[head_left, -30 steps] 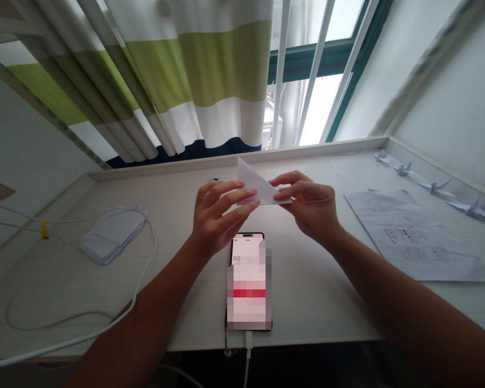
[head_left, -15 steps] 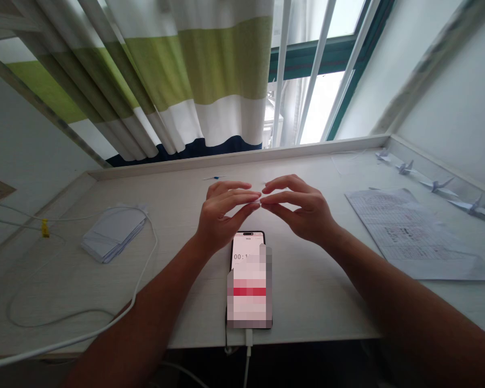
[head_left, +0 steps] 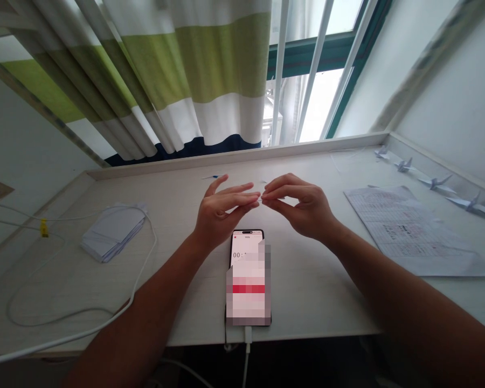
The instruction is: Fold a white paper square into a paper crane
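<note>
My left hand (head_left: 225, 209) and my right hand (head_left: 301, 203) meet fingertip to fingertip above the desk, just beyond the phone. Between them shows a thin white piece (head_left: 260, 201), mostly covered by the fingers; its kind is too small to make out. Thumb and index finger of the left hand pinch one side of it, with the other fingers spread upward. On the other side, the right thumb and fingertips are pressed together on it. The phone (head_left: 248, 302), with a timer on its screen and a cable plugged in, lies below the hands.
Several folded paper cranes (head_left: 435, 184) line the desk's right edge. Written sheets (head_left: 404, 229) lie near them. At the left are a stack of white paper (head_left: 113, 231) and a looping white cable (head_left: 156, 237) with a yellow tag (head_left: 44, 228). A small blue-and-white item (head_left: 214, 177) lies behind my left hand.
My left index and middle fingers have lifted and spread, while its thumb stays pinched. The right fingers have drawn slightly closer together. The view has shifted a little.
</note>
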Demonstrator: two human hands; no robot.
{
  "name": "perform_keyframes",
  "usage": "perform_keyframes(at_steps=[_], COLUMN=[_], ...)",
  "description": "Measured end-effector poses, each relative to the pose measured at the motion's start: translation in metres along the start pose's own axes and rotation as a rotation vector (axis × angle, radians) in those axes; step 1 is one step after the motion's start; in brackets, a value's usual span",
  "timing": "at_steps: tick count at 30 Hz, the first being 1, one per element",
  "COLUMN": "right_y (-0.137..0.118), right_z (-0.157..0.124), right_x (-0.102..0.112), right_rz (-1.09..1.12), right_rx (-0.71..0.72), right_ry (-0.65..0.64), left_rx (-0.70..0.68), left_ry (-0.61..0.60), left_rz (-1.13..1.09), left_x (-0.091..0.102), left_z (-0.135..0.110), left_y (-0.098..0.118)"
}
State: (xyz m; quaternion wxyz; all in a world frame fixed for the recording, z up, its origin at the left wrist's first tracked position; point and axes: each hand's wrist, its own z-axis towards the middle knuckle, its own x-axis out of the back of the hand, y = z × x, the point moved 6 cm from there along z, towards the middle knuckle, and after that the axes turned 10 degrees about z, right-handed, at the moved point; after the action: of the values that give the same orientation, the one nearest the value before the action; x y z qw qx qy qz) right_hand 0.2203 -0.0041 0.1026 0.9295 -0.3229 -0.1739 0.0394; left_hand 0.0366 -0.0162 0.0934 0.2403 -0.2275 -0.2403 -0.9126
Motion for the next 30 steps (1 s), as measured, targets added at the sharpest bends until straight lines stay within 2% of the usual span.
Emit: perform_keyframes(at_steps=[17, 24, 30], right_y=[0.015, 0.025, 0.028], right_z=[-0.001, -0.002, -0.002], right_x=[0.002, 0.009, 0.011], right_rz=[0.159, 0.252, 0.264], right_rx=[-0.164, -0.201, -0.187], right_ry=[0.020, 0.110, 0.079], left_rx=[0.094, 0.175, 0.223], left_ry=[0.020, 0.009, 0.002], left_rz=[-0.007, -0.024, -0.027], left_x=[0.001, 0.000, 0.001], left_z=[-0.002, -0.002, -0.003], left_y=[-0.003, -0.009, -0.015])
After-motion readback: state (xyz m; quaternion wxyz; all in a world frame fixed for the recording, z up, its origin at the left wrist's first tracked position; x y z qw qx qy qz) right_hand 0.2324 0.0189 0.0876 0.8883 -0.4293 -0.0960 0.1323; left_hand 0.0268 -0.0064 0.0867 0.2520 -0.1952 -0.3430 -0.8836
